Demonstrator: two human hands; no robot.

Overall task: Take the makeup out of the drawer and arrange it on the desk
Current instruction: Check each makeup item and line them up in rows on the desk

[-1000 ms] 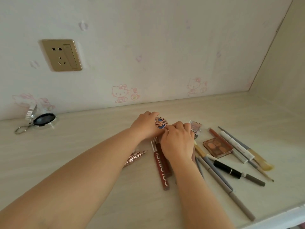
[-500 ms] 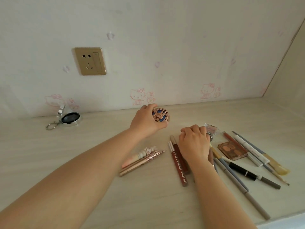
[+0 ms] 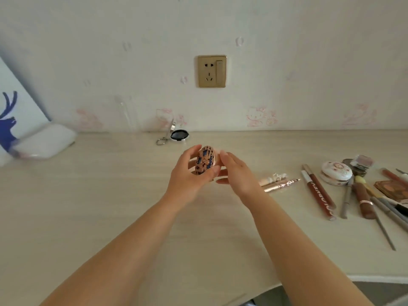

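Makeup is lying mostly at the right end of the surface point(image 3: 110, 217), while one piece, a round compact point(image 3: 205, 160) with a blue and copper pattern, is being held above the middle of it. The left hand point(image 3: 191, 173) is gripping the compact on edge, thumb at the near rim and fingers curling round the far rim. The right hand point(image 3: 237, 173) is hovering just beside it with its fingers spread and loosely straight; its fingertips seem to be brushing the compact's right side, though contact is hard to judge from this angle. To the right, two slim rose-gold tubes point(image 3: 279, 183) are lying side by side. Further right, a red lip gloss point(image 3: 319, 193) is resting next to a white round case point(image 3: 336, 173), with pencils and a brown brush point(image 3: 363, 199) fanning out toward the edge and a brown palette point(image 3: 393, 189) partly cut off by the frame. At the back, near the wall, a small open mirror point(image 3: 179, 135) with a key ring is sitting under a gold socket point(image 3: 212, 71).
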